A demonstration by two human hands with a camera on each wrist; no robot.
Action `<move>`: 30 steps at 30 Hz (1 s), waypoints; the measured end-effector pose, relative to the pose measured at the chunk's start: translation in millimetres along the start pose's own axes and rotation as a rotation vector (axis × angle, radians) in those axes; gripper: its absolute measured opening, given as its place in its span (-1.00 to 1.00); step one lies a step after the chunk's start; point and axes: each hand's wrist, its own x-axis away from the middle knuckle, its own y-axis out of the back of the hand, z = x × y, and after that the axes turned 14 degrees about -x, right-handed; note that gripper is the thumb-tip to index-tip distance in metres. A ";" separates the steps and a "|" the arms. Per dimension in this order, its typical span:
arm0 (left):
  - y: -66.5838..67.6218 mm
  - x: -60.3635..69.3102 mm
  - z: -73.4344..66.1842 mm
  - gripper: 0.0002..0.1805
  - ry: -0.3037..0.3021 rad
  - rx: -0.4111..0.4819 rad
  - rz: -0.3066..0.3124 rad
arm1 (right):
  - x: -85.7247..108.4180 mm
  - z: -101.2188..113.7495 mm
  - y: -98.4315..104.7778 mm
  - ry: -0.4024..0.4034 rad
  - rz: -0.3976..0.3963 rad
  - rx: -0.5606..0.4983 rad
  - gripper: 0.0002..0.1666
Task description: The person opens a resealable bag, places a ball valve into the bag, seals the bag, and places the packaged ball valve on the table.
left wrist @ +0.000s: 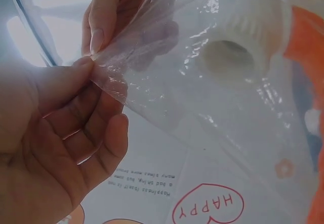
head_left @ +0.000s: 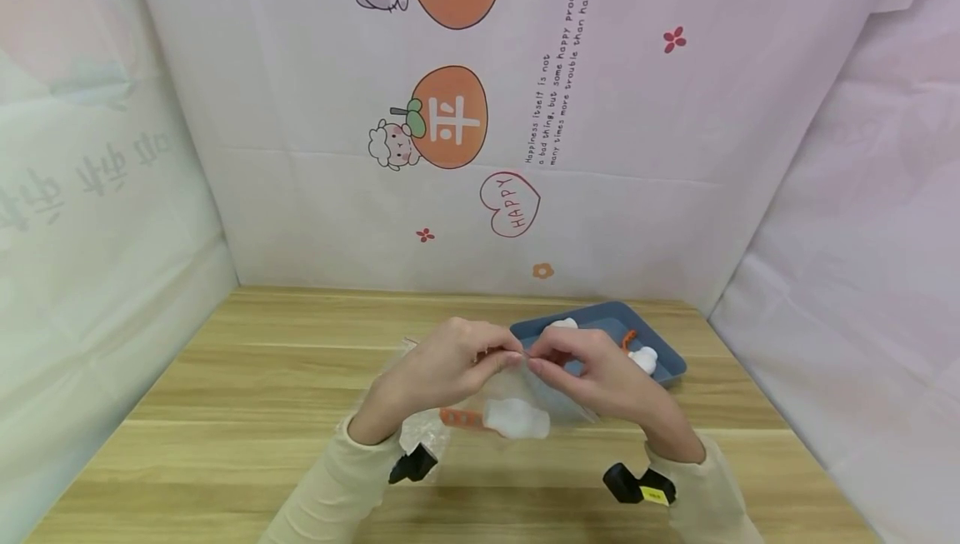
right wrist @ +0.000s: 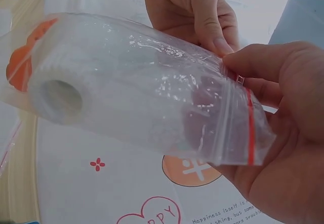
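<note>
A clear zip bag (right wrist: pixel 152 92) with a red line along its top hangs between the two hands. Inside it lie a white, ridged, hollow piece (head_left: pixel 517 418) and an orange piece (head_left: pixel 461 418). The left hand (head_left: pixel 442 369) pinches the bag's top edge between thumb and index finger. Close beside it, the right hand (head_left: pixel 596 369) pinches the same edge; in the right wrist view the right hand (right wrist: pixel 288 112) holds the zip end. Thumb tips of both hands nearly meet in the left wrist view, at the bag's corner (left wrist: pixel 101 64).
Behind the right hand, a blue tray (head_left: pixel 667 356) holds white pieces (head_left: pixel 643 360) and an orange piece (head_left: pixel 628 339). Other clear plastic bags (head_left: pixel 427 436) lie on the wooden table (head_left: pixel 225 444) under the left forearm. White printed cloth (head_left: pixel 300 194) surrounds the table's back and sides.
</note>
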 end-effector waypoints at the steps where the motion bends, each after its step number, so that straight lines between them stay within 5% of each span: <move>1: 0.1 0.2 -0.3 -0.91 0.004 0.004 0.000 | -0.3 0.0 -0.2 0.013 0.000 -0.002 -0.74; 22: 3.7 1.7 -6.7 -0.91 -0.019 -0.142 0.044 | 0.1 0.1 -5.7 -0.042 0.005 -0.040 -0.74; 30: 2.6 2.5 -6.0 -0.89 -0.016 -0.115 0.040 | -1.5 1.8 -6.2 -0.036 0.015 -0.049 -0.74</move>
